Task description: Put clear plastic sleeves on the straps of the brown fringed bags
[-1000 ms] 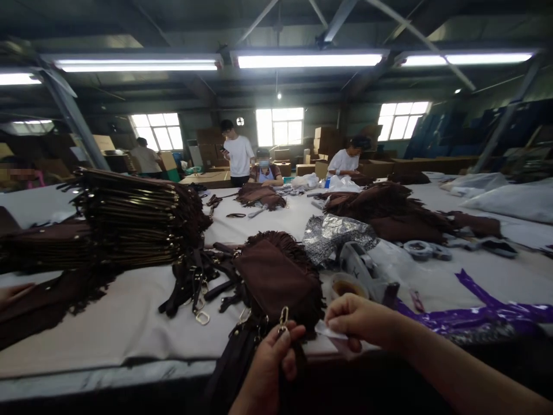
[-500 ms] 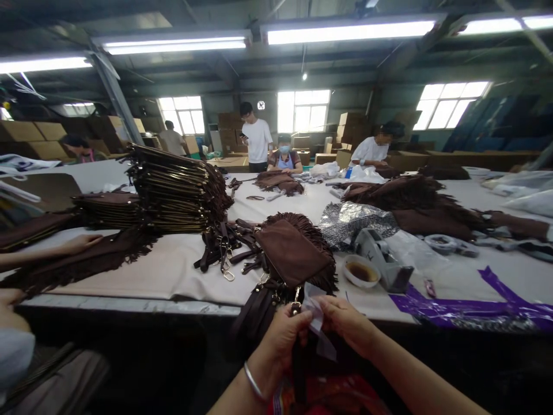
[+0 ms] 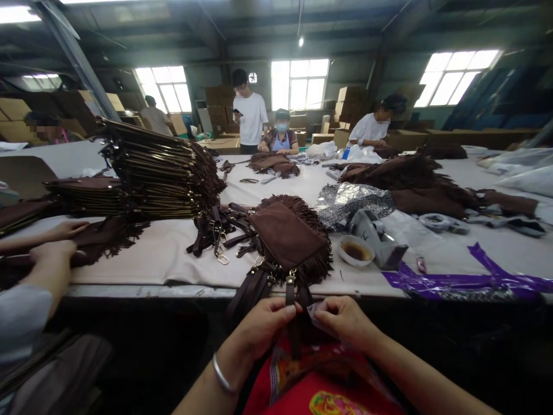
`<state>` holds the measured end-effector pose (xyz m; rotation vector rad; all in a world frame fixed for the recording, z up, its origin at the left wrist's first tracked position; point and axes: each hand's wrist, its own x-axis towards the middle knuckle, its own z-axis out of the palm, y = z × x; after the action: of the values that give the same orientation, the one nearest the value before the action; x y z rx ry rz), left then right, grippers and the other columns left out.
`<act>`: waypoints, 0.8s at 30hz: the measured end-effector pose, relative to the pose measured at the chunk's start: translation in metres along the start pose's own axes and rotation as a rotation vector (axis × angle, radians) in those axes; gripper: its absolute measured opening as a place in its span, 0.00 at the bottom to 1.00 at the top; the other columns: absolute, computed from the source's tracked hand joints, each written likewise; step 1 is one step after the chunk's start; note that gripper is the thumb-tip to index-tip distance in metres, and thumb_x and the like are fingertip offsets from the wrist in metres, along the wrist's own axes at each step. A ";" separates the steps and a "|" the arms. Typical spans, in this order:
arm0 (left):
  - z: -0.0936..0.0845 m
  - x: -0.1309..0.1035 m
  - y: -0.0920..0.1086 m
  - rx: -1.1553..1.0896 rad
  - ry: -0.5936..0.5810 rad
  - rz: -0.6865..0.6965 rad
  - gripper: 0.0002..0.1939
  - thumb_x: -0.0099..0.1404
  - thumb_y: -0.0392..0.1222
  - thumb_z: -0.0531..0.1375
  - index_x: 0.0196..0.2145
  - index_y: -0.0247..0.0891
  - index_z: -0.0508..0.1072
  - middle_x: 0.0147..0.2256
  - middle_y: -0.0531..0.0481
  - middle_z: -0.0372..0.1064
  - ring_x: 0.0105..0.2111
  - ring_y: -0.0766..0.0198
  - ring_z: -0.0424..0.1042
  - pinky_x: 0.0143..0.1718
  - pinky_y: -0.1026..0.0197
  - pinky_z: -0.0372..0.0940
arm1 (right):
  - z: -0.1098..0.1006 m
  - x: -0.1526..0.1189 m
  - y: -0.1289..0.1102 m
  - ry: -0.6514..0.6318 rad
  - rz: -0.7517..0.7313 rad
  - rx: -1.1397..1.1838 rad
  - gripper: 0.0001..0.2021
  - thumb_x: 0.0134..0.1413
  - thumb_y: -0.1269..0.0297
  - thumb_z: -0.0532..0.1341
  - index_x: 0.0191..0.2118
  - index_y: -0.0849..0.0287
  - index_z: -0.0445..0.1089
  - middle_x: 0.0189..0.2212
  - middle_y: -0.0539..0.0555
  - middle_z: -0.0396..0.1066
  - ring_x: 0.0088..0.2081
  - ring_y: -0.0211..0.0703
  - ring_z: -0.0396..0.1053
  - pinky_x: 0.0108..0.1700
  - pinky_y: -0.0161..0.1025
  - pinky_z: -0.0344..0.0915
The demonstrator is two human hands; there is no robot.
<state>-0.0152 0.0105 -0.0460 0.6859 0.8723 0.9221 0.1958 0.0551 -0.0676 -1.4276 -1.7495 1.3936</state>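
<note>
My left hand [image 3: 270, 323] is closed on a dark brown strap [image 3: 291, 294] just off the table's front edge. The strap has a gold clasp at its upper end, by the corner of a brown fringed bag [image 3: 287, 233] lying on the table. Between the thumb and fingers of my right hand [image 3: 345, 320] is a thin piece of translucent plastic film [image 3: 317, 314], right beside the strap. More dark straps [image 3: 250, 288] hang over the edge to the left. Whether the film touches the strap I cannot tell.
A tall stack of brown bags [image 3: 155, 173] stands at left, near loose straps with gold clips [image 3: 213, 230]. Right of the bag are a bowl of brown liquid [image 3: 356, 251], a grey tape dispenser [image 3: 378, 239] and purple plastic [image 3: 470, 282]. A co-worker's hands [image 3: 56, 248] work at far left.
My right hand has drawn the film away from the strap, to the right. My left hand has slid down along the strap. The co-worker's nearer hand has reached onto the fringed piece.
</note>
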 end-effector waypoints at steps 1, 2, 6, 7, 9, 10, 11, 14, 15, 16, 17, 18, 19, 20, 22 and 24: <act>0.002 0.004 0.007 -0.023 0.023 0.037 0.17 0.54 0.48 0.69 0.35 0.32 0.76 0.27 0.51 0.69 0.24 0.71 0.65 0.26 0.68 0.59 | 0.005 -0.003 0.000 -0.013 0.012 0.025 0.12 0.46 0.60 0.62 0.20 0.62 0.68 0.18 0.49 0.66 0.22 0.35 0.58 0.25 0.33 0.53; 0.005 0.009 0.012 -0.035 0.057 0.080 0.16 0.54 0.48 0.69 0.33 0.32 0.76 0.25 0.53 0.67 0.22 0.73 0.62 0.24 0.69 0.57 | 0.009 -0.005 -0.001 -0.027 0.020 0.049 0.11 0.45 0.60 0.62 0.20 0.62 0.68 0.18 0.49 0.66 0.22 0.34 0.58 0.25 0.33 0.53; 0.015 0.028 0.020 0.046 0.241 0.221 0.15 0.54 0.48 0.69 0.27 0.34 0.71 0.23 0.55 0.64 0.22 0.72 0.64 0.25 0.68 0.61 | 0.017 -0.008 -0.003 -0.057 0.037 0.124 0.11 0.45 0.59 0.63 0.22 0.63 0.70 0.18 0.49 0.66 0.22 0.34 0.58 0.25 0.33 0.53; 0.017 0.031 0.019 0.082 0.277 0.240 0.15 0.54 0.48 0.69 0.27 0.34 0.71 0.23 0.54 0.65 0.23 0.70 0.65 0.26 0.67 0.63 | 0.016 -0.008 -0.003 -0.056 0.039 0.127 0.11 0.45 0.59 0.63 0.23 0.63 0.71 0.18 0.49 0.67 0.22 0.35 0.59 0.25 0.33 0.54; 0.018 0.034 0.015 0.143 0.326 0.271 0.15 0.55 0.48 0.68 0.28 0.34 0.71 0.24 0.54 0.66 0.24 0.69 0.66 0.27 0.66 0.64 | 0.013 -0.009 -0.003 -0.057 0.044 0.137 0.11 0.46 0.60 0.62 0.23 0.63 0.71 0.18 0.50 0.68 0.21 0.35 0.60 0.25 0.33 0.54; 0.018 0.035 0.013 0.165 0.339 0.286 0.14 0.56 0.48 0.67 0.28 0.34 0.71 0.24 0.53 0.67 0.24 0.69 0.66 0.28 0.66 0.65 | 0.011 -0.009 -0.002 -0.061 0.044 0.142 0.11 0.46 0.60 0.62 0.23 0.63 0.71 0.18 0.50 0.68 0.21 0.35 0.59 0.25 0.33 0.54; 0.017 0.036 0.011 0.185 0.351 0.299 0.14 0.56 0.48 0.67 0.29 0.34 0.72 0.24 0.53 0.67 0.24 0.69 0.66 0.28 0.66 0.65 | 0.009 -0.009 -0.001 -0.068 0.040 0.144 0.11 0.46 0.61 0.62 0.22 0.63 0.71 0.18 0.50 0.68 0.21 0.35 0.59 0.24 0.33 0.54; 0.015 0.038 0.009 0.232 0.378 0.318 0.14 0.57 0.49 0.66 0.28 0.34 0.72 0.24 0.53 0.67 0.24 0.69 0.66 0.28 0.66 0.64 | 0.007 -0.009 0.004 -0.070 0.036 0.130 0.11 0.46 0.61 0.62 0.22 0.63 0.71 0.18 0.49 0.68 0.21 0.34 0.59 0.24 0.32 0.53; 0.014 0.039 0.008 0.242 0.384 0.322 0.14 0.57 0.49 0.65 0.28 0.34 0.72 0.23 0.53 0.67 0.24 0.69 0.66 0.28 0.66 0.64 | 0.007 -0.009 0.006 -0.070 0.037 0.128 0.11 0.46 0.61 0.62 0.22 0.64 0.71 0.18 0.50 0.68 0.22 0.34 0.59 0.25 0.32 0.53; 0.013 0.040 0.008 0.247 0.388 0.324 0.14 0.57 0.49 0.65 0.28 0.34 0.72 0.24 0.53 0.67 0.24 0.69 0.66 0.28 0.66 0.64 | 0.008 -0.009 0.008 -0.069 0.041 0.132 0.11 0.46 0.61 0.62 0.23 0.64 0.71 0.18 0.50 0.68 0.22 0.34 0.59 0.25 0.32 0.54; 0.012 0.041 0.008 0.248 0.391 0.324 0.14 0.57 0.49 0.65 0.28 0.35 0.72 0.24 0.53 0.67 0.25 0.68 0.67 0.28 0.66 0.64 | 0.008 -0.009 0.010 -0.069 0.045 0.139 0.11 0.47 0.60 0.62 0.23 0.64 0.72 0.19 0.50 0.68 0.22 0.35 0.59 0.25 0.32 0.54; 0.011 0.041 0.008 0.246 0.393 0.324 0.14 0.57 0.50 0.65 0.28 0.35 0.72 0.24 0.53 0.67 0.25 0.68 0.67 0.28 0.66 0.64 | 0.008 -0.009 0.012 -0.067 0.049 0.145 0.11 0.47 0.60 0.62 0.23 0.64 0.72 0.19 0.50 0.68 0.22 0.35 0.59 0.25 0.32 0.54; 0.011 0.042 0.007 0.241 0.395 0.324 0.14 0.57 0.50 0.66 0.29 0.35 0.72 0.24 0.53 0.67 0.25 0.69 0.66 0.28 0.66 0.65 | 0.009 -0.009 0.013 -0.063 0.053 0.147 0.12 0.47 0.60 0.62 0.23 0.64 0.72 0.19 0.50 0.68 0.22 0.35 0.59 0.25 0.32 0.54; 0.011 0.042 0.006 0.235 0.395 0.324 0.14 0.57 0.50 0.66 0.28 0.35 0.72 0.24 0.54 0.67 0.25 0.69 0.66 0.28 0.66 0.65 | 0.009 -0.009 0.014 -0.059 0.056 0.143 0.12 0.47 0.60 0.62 0.23 0.64 0.71 0.19 0.50 0.68 0.22 0.35 0.59 0.25 0.32 0.54; 0.010 0.043 0.004 0.226 0.392 0.321 0.14 0.57 0.50 0.66 0.28 0.35 0.72 0.24 0.54 0.67 0.25 0.69 0.66 0.28 0.66 0.64 | 0.008 -0.010 0.015 -0.055 0.065 0.138 0.11 0.47 0.60 0.62 0.22 0.64 0.71 0.18 0.50 0.67 0.22 0.34 0.58 0.25 0.32 0.53; 0.011 0.043 0.003 0.229 0.395 0.317 0.14 0.57 0.50 0.66 0.28 0.35 0.72 0.24 0.54 0.67 0.24 0.69 0.66 0.28 0.66 0.64 | 0.007 -0.010 0.016 -0.056 0.064 0.132 0.11 0.46 0.61 0.62 0.22 0.64 0.71 0.18 0.50 0.67 0.22 0.34 0.58 0.25 0.32 0.53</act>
<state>0.0076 0.0486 -0.0523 0.8718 1.2563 1.2811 0.1998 0.0420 -0.0826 -1.3970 -1.6257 1.5657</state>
